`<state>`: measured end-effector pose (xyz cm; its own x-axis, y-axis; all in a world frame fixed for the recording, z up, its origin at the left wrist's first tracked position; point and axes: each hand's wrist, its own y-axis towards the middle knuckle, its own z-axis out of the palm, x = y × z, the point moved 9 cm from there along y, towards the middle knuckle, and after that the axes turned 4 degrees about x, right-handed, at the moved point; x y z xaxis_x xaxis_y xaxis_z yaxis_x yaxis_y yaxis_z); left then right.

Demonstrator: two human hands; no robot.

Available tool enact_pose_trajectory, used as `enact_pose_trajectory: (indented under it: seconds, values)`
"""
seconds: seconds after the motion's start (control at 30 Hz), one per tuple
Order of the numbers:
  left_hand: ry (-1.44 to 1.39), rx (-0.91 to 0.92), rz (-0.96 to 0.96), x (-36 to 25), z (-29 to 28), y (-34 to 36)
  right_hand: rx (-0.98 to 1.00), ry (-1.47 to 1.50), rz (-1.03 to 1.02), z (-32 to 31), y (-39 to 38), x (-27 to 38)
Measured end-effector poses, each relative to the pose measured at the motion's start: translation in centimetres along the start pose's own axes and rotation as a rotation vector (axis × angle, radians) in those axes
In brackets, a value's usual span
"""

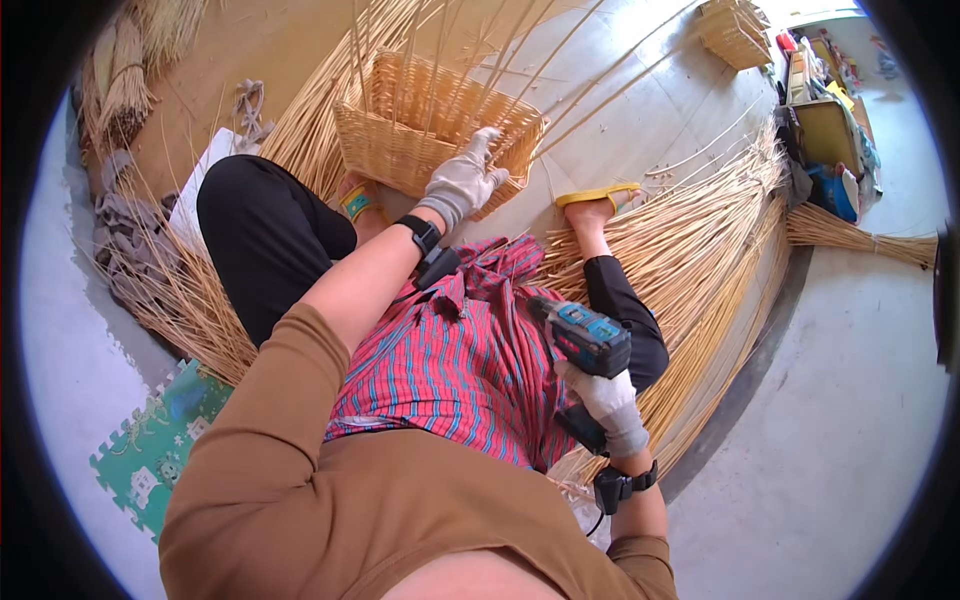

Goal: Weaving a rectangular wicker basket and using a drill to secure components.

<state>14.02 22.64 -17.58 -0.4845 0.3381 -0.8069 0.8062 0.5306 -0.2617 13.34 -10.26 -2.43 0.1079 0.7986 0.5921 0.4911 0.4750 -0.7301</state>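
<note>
Your left hand [465,180] clasps the near rim of the basket [385,150] between your feet [590,214] while your right hand [606,400] wraps around the drill [592,340], whose nose could snag the striped cloth [440,375] over your lap if it spins this close to the folds.

I make out a green foam mat [165,440] with jigsaw edges. Well beyond it runs a tan stretch of floor [290,45]. Far to the mat's right I see pale grey floor [820,400] crossed by a curving dark band [748,385]. Diagonally farthest from the mat stands a cluttered storage unit [832,130], where bright light [815,8] glares.
</note>
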Motion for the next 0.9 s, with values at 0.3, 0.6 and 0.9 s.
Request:
enact_pose_trajectory:
  seconds: [0.3, 0.6, 0.9]
  values:
    - [-0.056, 0.281, 0.364, -0.4, 6.3, -4.7, -0.030, -0.092, 0.001, -0.6, 1.5, 1.3]
    - [0.074, 0.303, 0.210, 0.0, 6.9, -5.4, -0.074, -0.153, -0.040, -0.9, 2.9, 2.8]
    - [-0.001, 0.306, 0.063, -0.3, 7.2, -5.3, -0.069, -0.281, -0.092, -0.8, 4.7, 3.1]
